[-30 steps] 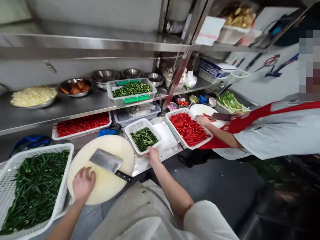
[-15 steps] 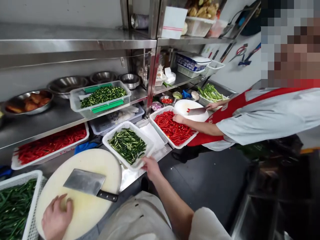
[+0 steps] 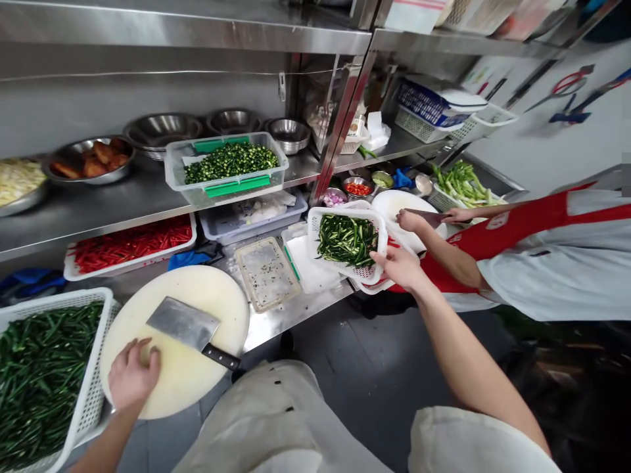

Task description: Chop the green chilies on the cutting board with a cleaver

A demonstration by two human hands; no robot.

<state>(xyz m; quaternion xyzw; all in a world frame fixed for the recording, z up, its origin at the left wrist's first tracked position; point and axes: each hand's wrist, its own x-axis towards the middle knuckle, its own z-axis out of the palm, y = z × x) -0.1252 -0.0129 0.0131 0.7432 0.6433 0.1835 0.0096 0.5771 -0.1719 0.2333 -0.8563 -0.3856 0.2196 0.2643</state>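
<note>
My right hand (image 3: 398, 264) grips the near right rim of a small white basket (image 3: 348, 264) of sliced green chillies (image 3: 348, 240). The basket is tilted and covers much of the co-worker's basket of red chillies behind it. My left hand (image 3: 133, 373) rests on the round white cutting board (image 3: 197, 381), thumb and fingers apart, holding nothing. A cleaver (image 3: 185, 322) with a black handle lies flat on that board, to the right of my left hand. Left of the board stands a large white basket (image 3: 93, 374) of whole green chillies (image 3: 44, 381).
A co-worker's hands (image 3: 411, 220) hold a knife over another white board (image 3: 394, 202) at right. A shallow clear tray (image 3: 267, 272) with scraps lies on the steel counter (image 3: 266, 332). A tub of chopped green chillies (image 3: 227, 164) and steel bowls (image 3: 162, 131) stand on the shelf.
My right hand has moved the small basket away to the right, over the red chillies, uncovering the shallow tray. The view has shifted. My left hand stays on the board.
</note>
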